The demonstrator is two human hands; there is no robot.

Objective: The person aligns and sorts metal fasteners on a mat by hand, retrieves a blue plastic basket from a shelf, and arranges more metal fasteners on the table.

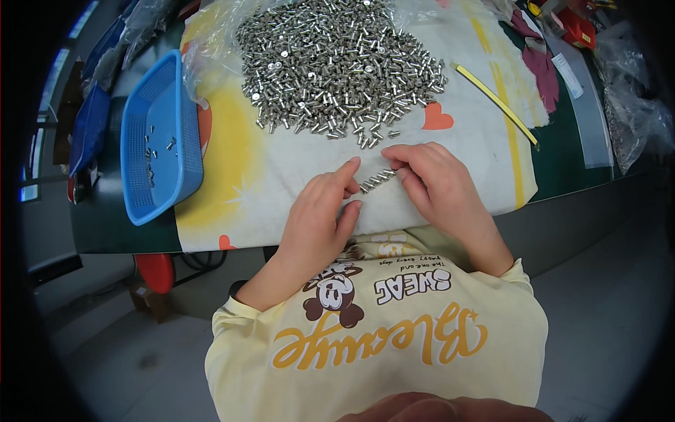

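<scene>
A short slanted row of small silvery metal screws (377, 181) lies side by side on the cloth between my hands. At the row's left end is my left hand (316, 214), its fingers bent and its thumb apart from the forefinger. My right hand (441, 181) reaches the right end with curved forefinger and thumb, a gap showing between them; whether the tips touch the end screw I cannot tell. Just beyond the hands spreads a large heap of similar screws (330, 70), a few lying loose at its near edge.
A blue plastic basket (188, 151) holding several screws stands at the left. Pale patterned cloth (274, 183) covers the green table (105, 218). A yellow strip (496, 100) lies at right, near maroon fabric (540, 74) and clear plastic bags (636, 105). More clear plastic (211, 53) lies by the heap.
</scene>
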